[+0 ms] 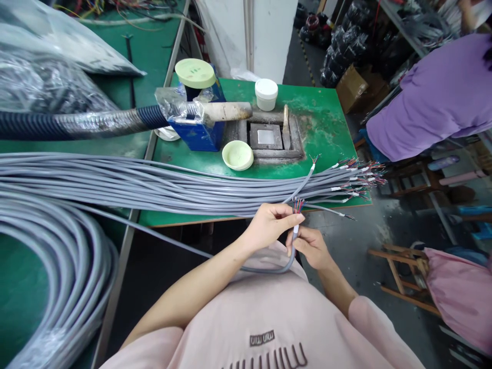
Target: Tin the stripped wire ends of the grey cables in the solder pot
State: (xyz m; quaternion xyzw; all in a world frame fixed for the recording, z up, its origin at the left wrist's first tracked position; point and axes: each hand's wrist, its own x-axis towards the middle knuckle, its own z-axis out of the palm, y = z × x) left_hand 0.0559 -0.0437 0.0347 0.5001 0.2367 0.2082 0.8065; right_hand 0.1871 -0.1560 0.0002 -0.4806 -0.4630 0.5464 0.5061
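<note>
My left hand (274,223) pinches the end of a grey multi-core cable (265,270) close to its fanned-out coloured wires (299,205). Just below, my right hand (309,246) has its fingers closed on the same cable's grey jacket, under a white band. From there the cable bends down in front of my shirt and runs off to the left. Beyond my hands lies a thick bundle of grey cables (215,189), their stripped ends (361,177) fanning out at the right. One cable end (313,164) sticks up from the bundle.
A square metal solder pot (265,137) is set in the green table (323,123), a brush (286,125) on its frame. Around it are a pale dish (238,155), a white tub (266,94) and a blue box (200,136) under an extraction hose (111,123). Coiled cable (77,256) lies left; co-workers sit right.
</note>
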